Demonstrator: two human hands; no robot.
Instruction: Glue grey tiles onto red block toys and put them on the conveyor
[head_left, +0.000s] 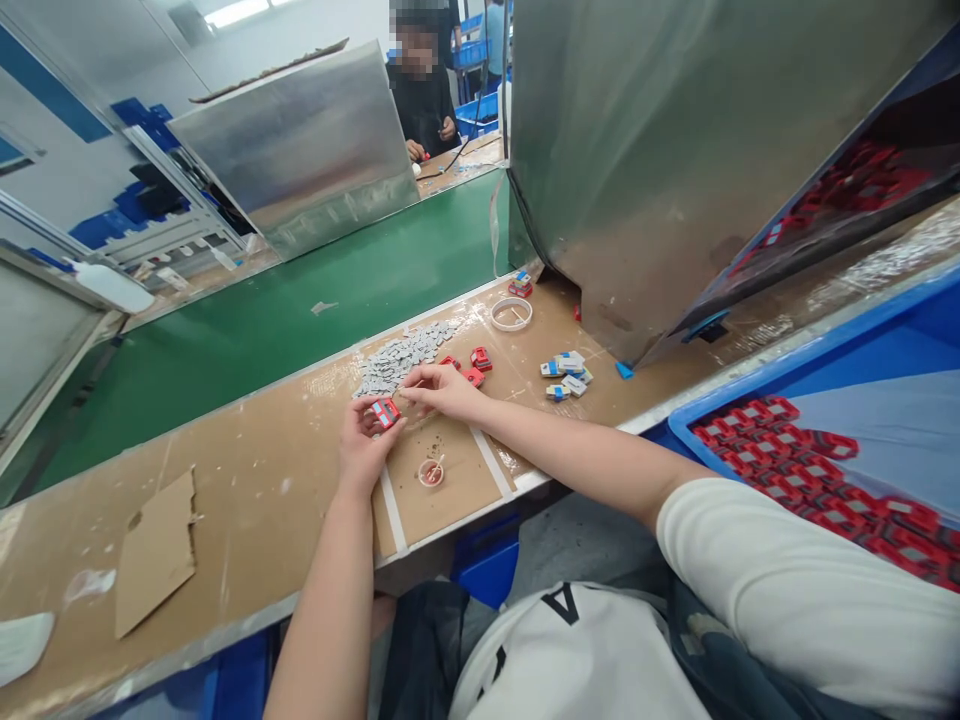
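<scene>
Small red part (pixel 385 411): a flat red plastic frame with a pale centre, pinched between the fingers of the left hand (pixel 365 440) just above the brown worktop, tilted slightly toward the viewer. Pile of grey pieces (pixel 401 358): many small flat grey tiles, loosely heaped, lying just beyond the hands toward the green belt. The right hand (pixel 442 388) rests with its fingertips at the pile's near edge, just right of the red part.
</scene>
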